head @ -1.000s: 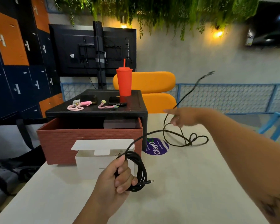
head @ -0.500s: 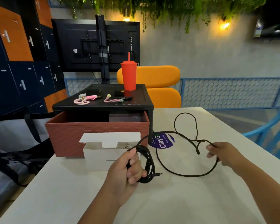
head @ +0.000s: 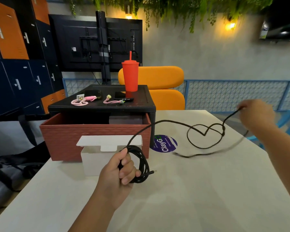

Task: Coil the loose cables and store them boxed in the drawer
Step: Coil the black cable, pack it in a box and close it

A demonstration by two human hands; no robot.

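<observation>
Coiling partway through, boxing and stowing not yet begun

Your left hand [head: 119,174], low in the centre of the frame, is curled tight round a bundle of several finished loops of the black cable [head: 164,121]. One plug [head: 153,171] pokes out to the right of your fist. From the bundle the cable rises across the middle of the frame to your right hand [head: 256,113] at the right edge, which pinches it between thumb and fingertips, the other fingers half closed. Between your hands the loose length has thrown a heart-shaped kink, and a blurred tail trails over the table [head: 191,198] below it. Expect to shake that out before the next loop sits flat.

By my reckoning perhaps half this cable is wound. The white box [head: 94,164], left of centre with its flap up, waits just in front of the reddish drawer [head: 60,139], which stands pulled out beneath the black stand [head: 146,104]. What the box holds cannot be told from here. Two pink cables [head: 79,102] lie on the stand, above centre-left. They look bundled already but are not boxed. Left for you: finish winding, box the coil, set the box in the drawer.
</observation>
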